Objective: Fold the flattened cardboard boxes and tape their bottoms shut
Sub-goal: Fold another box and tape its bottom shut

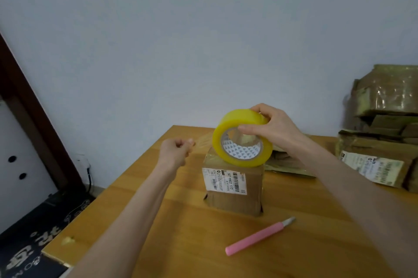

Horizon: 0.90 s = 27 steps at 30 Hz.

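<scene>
A small folded cardboard box (pixel 235 196) with a white shipping label stands on the wooden table (pixel 185 243). A yellow roll of clear tape (pixel 239 124) is held just above the box's top by my right hand (pixel 271 128), thumb inside the core and fingers over the rim. My left hand (pixel 176 151) is to the left of the roll and pinches the pulled-out end of the tape strip (pixel 202 141), which stretches between the hand and the roll.
A pink utility knife (pixel 257 237) lies on the table in front of the box. A flattened box (pixel 287 162) lies behind the roll. At the right stands a pile of flattened, taped cardboard boxes (pixel 384 124). The table's left edge drops to a dark floor mat.
</scene>
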Available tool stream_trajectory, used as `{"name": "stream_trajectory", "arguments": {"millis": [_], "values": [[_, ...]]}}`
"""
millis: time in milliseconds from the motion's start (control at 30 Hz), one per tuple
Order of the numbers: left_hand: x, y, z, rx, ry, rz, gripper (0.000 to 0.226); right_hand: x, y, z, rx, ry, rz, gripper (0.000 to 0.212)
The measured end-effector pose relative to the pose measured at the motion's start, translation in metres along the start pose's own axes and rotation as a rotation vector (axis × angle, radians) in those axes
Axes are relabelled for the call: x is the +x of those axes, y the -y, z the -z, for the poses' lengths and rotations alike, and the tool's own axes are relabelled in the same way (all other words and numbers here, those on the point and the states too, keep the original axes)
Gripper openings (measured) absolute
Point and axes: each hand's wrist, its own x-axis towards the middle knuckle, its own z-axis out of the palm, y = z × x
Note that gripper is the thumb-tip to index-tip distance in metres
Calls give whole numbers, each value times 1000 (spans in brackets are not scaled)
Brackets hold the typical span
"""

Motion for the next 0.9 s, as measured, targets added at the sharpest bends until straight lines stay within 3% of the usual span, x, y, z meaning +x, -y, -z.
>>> {"name": "stream_trajectory", "arguments": {"millis": [133, 300, 500, 567, 633, 667, 733, 800, 900], "values": [[-3, 12, 2, 21, 9, 25, 28, 7, 10, 0, -115, 26, 46, 40], [-3, 20, -6, 61, 23, 6, 30, 11, 16, 1, -297, 3, 47, 57], [-12, 36, -27, 62, 123, 116, 30, 8, 20, -6, -334, 34, 49, 56], [-12, 43, -31, 224, 203, 153, 26, 6, 19, -9, -337, 15, 52, 55], [-12, 54, -27, 516, 197, 78, 27, 4, 21, -10, -335, 7, 45, 55], [-12, 55, -25, 539, 127, 17, 30, 4, 21, -10, -330, 6, 41, 56], [-19, 46, -24, 295, 44, -108, 36, 2, 21, -10, -321, 2, 39, 56], [-30, 27, -30, 44, 203, -153, 49, 3, 20, -10, -314, -13, 43, 56], [-38, 27, -42, 133, 383, -286, 58, 1, 18, -10, -300, -1, 23, 60]]}}
